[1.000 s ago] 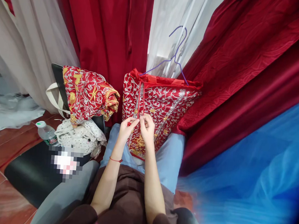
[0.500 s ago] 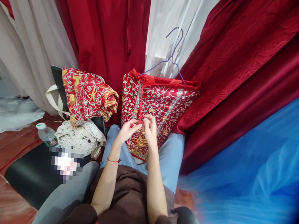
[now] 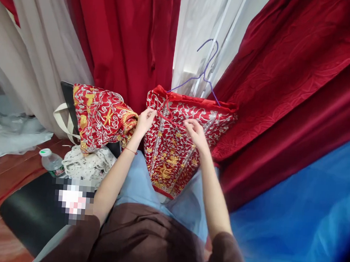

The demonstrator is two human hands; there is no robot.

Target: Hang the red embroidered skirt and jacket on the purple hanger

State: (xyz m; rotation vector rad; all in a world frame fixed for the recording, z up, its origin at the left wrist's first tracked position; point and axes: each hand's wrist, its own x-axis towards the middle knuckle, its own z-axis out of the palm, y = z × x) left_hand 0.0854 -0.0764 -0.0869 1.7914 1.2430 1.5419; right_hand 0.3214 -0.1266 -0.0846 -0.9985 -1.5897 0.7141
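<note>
A red garment [image 3: 172, 163] with silver and gold embroidery hangs between my knees on a purple wire hanger [image 3: 204, 70]. My left hand [image 3: 146, 120] pinches one part of a thin red drawstring [image 3: 171, 120] near the garment's upper left edge. Farther right, my right hand [image 3: 194, 132] pinches another part of it, over the garment's front. Between the two hands the cord runs across the embroidery, with a loop rising to the waistband. The cord's tips are too small to make out.
On my left, another embroidered red garment [image 3: 99, 113] drapes over a black chair back. A dotted white cloth [image 3: 87, 164] and a plastic bottle [image 3: 51, 161] are by the black seat [image 3: 32, 208]. Red curtains [image 3: 125, 34] hang ahead; blue tulle [image 3: 301, 213] spreads at right.
My hands have moved apart from close together at the garment's middle, the left up and leftward, the right up and rightward. The drawstring is now stretched sideways instead of hanging straight down.
</note>
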